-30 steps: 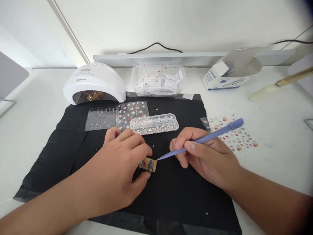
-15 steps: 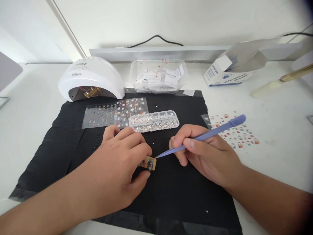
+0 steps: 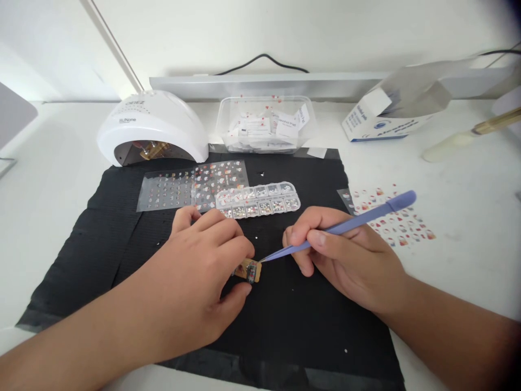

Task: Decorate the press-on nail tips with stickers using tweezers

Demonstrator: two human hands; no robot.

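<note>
My left hand is closed around a small gold-coloured block, pinching it between thumb and fingers above the black mat. A dark decorated band with tiny coloured specks lies across the block; its left part is hidden by my fingers. Between thumb and fingers of my right hand are purple tweezers, their fine tip at the upper right end of the block. Just beyond my left fingers lies a clear compartment case of small rhinestones. Clear sticker sheets lie beside and partly under it.
A white nail lamp stands at the back left, something gold inside. Behind the black mat are a clear tub of alcohol pad packets and an open alcohol pad box. A brush and another sticker sheet lie right.
The view has shifted slightly. Both hands keep the same hold, and the tweezers' tip stays at the end of the gold-coloured block.
</note>
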